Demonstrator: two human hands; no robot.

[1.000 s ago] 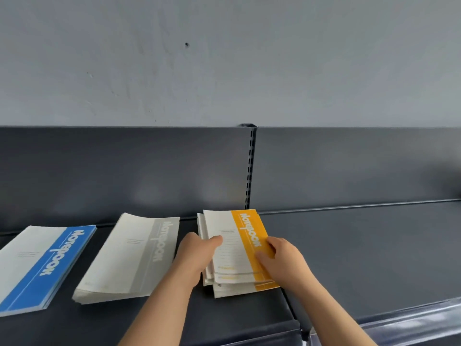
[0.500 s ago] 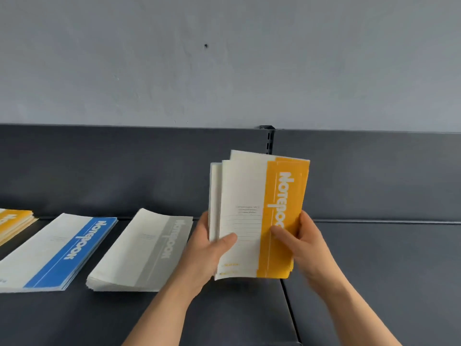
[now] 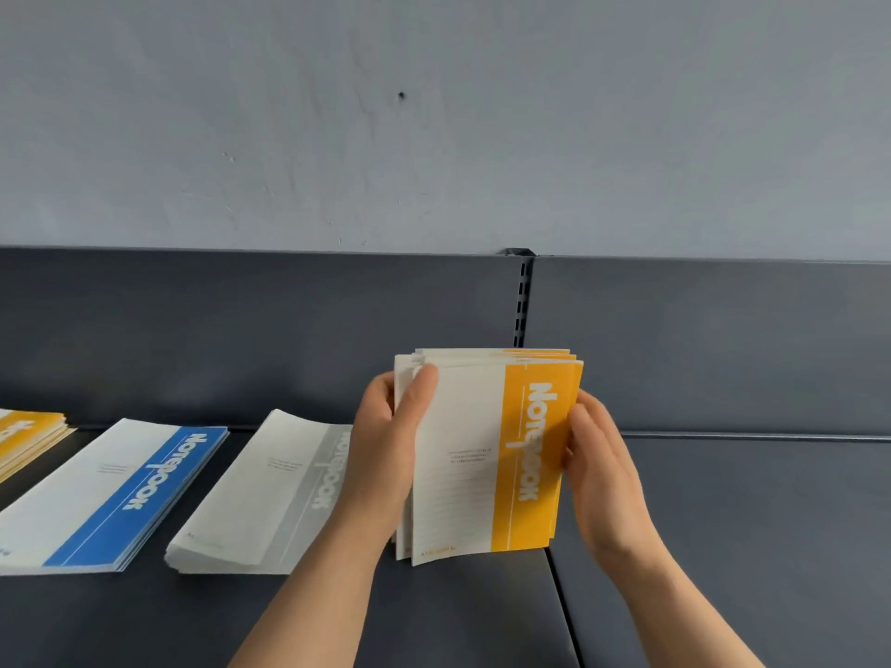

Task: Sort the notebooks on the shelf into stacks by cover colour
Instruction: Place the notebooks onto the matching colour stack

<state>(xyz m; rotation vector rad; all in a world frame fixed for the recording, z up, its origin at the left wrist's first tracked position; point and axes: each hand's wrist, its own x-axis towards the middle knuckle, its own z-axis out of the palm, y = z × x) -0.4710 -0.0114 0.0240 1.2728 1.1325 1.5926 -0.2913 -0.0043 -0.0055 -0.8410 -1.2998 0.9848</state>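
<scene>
A bundle of yellow-and-white notebooks (image 3: 487,455) stands upright on its lower edge on the dark shelf (image 3: 482,614), held between both hands. My left hand (image 3: 385,450) grips its left edge, thumb over the front cover. My right hand (image 3: 598,455) holds the right, yellow edge, fingers against the spine side. To the left lie a grey-and-white stack (image 3: 270,494), a blue-and-white stack (image 3: 111,494) and, at the frame's left edge, another yellow stack (image 3: 29,436).
The shelf's dark back panel (image 3: 241,330) rises behind the stacks, with a slotted upright (image 3: 521,301) in the middle. A seam (image 3: 561,605) divides the shelf; the right section (image 3: 747,547) holds nothing in view. Grey wall above.
Both hands lifted the yellow bundle off the shelf, raised it upright, then lowered it so its bottom edge meets the shelf. My left thumb moved up toward the top corner.
</scene>
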